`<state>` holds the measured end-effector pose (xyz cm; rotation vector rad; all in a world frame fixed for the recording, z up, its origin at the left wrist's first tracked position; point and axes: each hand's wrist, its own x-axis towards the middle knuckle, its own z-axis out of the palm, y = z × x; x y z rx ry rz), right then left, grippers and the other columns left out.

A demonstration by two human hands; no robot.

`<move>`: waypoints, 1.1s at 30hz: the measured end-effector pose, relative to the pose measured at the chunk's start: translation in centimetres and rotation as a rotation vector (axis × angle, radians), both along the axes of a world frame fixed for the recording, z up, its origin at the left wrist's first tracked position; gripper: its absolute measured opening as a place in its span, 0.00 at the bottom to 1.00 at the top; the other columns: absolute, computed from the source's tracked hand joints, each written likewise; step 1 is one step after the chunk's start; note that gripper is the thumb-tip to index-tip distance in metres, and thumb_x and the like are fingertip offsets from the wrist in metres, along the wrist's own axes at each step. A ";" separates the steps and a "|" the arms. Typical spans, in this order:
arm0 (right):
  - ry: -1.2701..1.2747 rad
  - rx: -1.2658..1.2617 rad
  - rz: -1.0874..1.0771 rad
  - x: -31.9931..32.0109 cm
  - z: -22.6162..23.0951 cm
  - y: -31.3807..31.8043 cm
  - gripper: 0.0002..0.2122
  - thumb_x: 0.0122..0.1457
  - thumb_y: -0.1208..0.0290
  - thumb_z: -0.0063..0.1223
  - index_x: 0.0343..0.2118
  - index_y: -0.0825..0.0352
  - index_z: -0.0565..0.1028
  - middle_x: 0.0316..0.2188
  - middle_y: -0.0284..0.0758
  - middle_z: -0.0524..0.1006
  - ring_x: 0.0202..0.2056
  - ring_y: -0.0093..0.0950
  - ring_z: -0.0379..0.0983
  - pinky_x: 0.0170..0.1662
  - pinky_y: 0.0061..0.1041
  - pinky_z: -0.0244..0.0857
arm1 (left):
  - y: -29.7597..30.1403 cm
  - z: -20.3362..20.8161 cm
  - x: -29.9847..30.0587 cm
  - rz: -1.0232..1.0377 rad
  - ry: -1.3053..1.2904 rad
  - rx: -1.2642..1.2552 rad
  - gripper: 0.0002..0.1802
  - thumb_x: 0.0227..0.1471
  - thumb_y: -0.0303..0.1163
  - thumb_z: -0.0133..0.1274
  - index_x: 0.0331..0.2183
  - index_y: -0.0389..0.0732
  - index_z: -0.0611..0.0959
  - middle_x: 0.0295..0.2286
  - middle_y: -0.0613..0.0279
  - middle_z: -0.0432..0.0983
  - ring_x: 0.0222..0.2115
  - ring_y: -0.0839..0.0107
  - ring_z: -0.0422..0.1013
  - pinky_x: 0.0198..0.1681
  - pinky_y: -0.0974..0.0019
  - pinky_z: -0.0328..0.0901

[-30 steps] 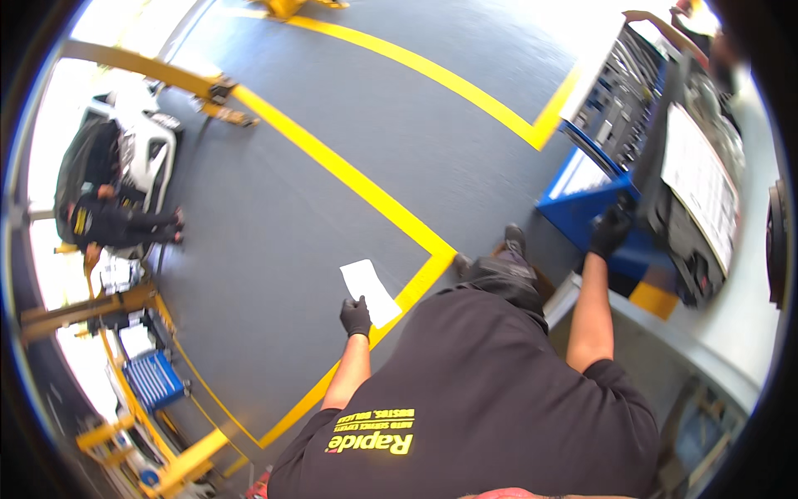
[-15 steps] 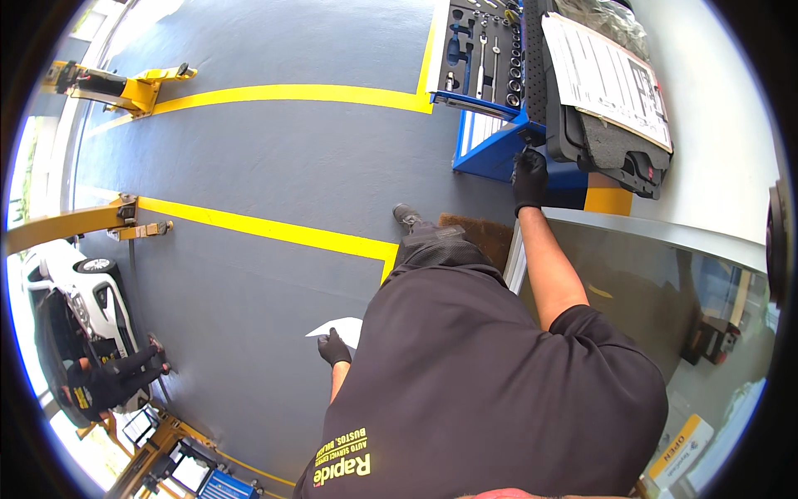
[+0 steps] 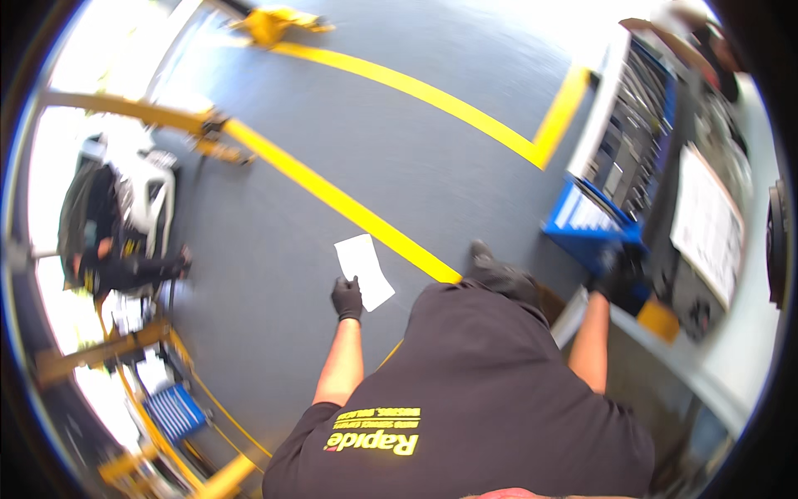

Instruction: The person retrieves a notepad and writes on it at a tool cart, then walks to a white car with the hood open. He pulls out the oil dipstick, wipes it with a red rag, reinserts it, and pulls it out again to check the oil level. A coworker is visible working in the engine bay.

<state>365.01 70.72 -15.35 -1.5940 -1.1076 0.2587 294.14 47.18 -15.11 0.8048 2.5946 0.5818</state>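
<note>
My left hand (image 3: 347,298), in a black glove, is closed on a white sheet of paper (image 3: 364,270) held out over the grey floor. My right hand (image 3: 620,273), gloved in black too, is at the near corner of a blue tool cabinet (image 3: 575,237). Motion smears its fingers, so whether it grips anything cannot be made out. In the cabinet's open drawer (image 3: 633,125) lie several hand tools in dark foam. On the cabinet's top a sheet with printed lines (image 3: 705,220) rests on a dark case (image 3: 688,279).
Another person's arm (image 3: 682,41) reaches in beyond the cabinet. At the left, a person in dark clothes (image 3: 133,264) is by a white car (image 3: 150,187). A yellow lift arm (image 3: 158,112), a floor line (image 3: 332,200) and a second blue cabinet (image 3: 174,409) are also in view.
The view has turned, moving the cabinet lower and rightward. My left hand has come forward from beside my body, showing more of the paper. Another person's arm has appeared beyond the cabinet.
</note>
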 end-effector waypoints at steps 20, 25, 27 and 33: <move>-0.161 -0.601 1.162 -64.5 2.5 -2.4 0.22 0.76 0.64 0.51 0.67 0.69 0.71 0.63 0.44 0.77 0.58 0.36 0.78 0.62 0.39 0.75 | -22.0 6.9 -33.1 0.507 -0.180 0.308 0.22 0.61 0.45 0.69 0.27 0.39 0.79 0.22 0.55 0.81 0.23 0.61 0.77 0.33 0.53 0.72; 0.134 -0.996 1.634 -93.7 7.9 -8.7 0.26 0.77 0.59 0.52 0.72 0.67 0.68 0.67 0.44 0.75 0.62 0.36 0.76 0.65 0.39 0.73 | -22.0 10.3 -44.8 0.521 -0.608 0.947 0.25 0.66 0.35 0.68 0.23 0.47 0.70 0.20 0.76 0.67 0.23 0.84 0.58 0.27 0.71 0.58; 0.338 -1.185 1.752 -105.9 8.2 -11.9 0.27 0.78 0.57 0.52 0.73 0.66 0.66 0.68 0.44 0.74 0.63 0.37 0.75 0.66 0.39 0.72 | -21.8 14.6 -50.2 0.443 -0.658 1.031 0.26 0.66 0.34 0.68 0.23 0.48 0.68 0.20 0.78 0.65 0.23 0.85 0.57 0.27 0.72 0.56; 0.713 -1.679 2.097 -134.4 12.6 -22.2 0.27 0.76 0.62 0.53 0.70 0.75 0.69 0.63 0.46 0.79 0.61 0.36 0.77 0.67 0.36 0.70 | -28.6 20.0 -63.2 0.530 -0.586 1.024 0.24 0.65 0.32 0.69 0.24 0.47 0.70 0.19 0.78 0.66 0.21 0.86 0.58 0.25 0.72 0.58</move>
